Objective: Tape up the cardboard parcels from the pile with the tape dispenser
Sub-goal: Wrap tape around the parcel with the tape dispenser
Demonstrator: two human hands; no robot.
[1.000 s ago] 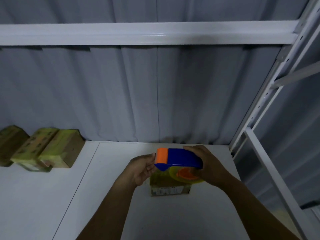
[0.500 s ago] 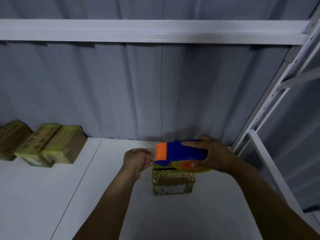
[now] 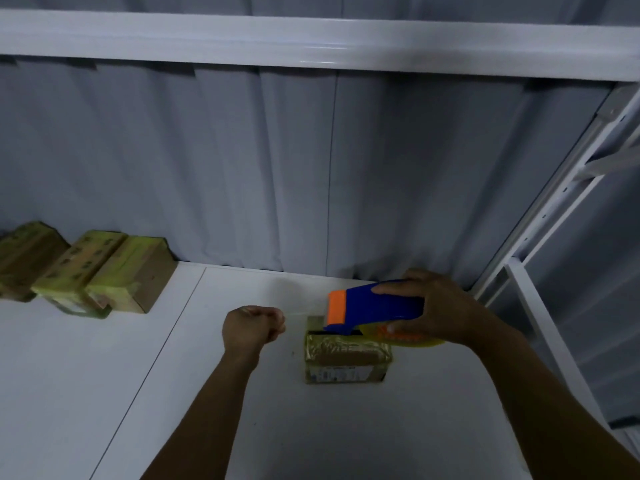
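Head view: white table (image 3: 104, 393); taped parcels (image 3: 86, 271) at its back-left edge; open parcel (image 3: 346, 355) near the back-right. I had right hand (image 3: 440, 313) wrapped round tape dispenser (image 3: 374, 306) above it, left hand (image 3: 252, 327) fisted, pinching tape strip (image 3: 301, 314). Risk: slack strip folding onto itself.

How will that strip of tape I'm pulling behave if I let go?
Probably floppy: the tape strip looks thin and see-through, taut only between the left hand and the dispenser. Released, it may curl or stick to the parcel.
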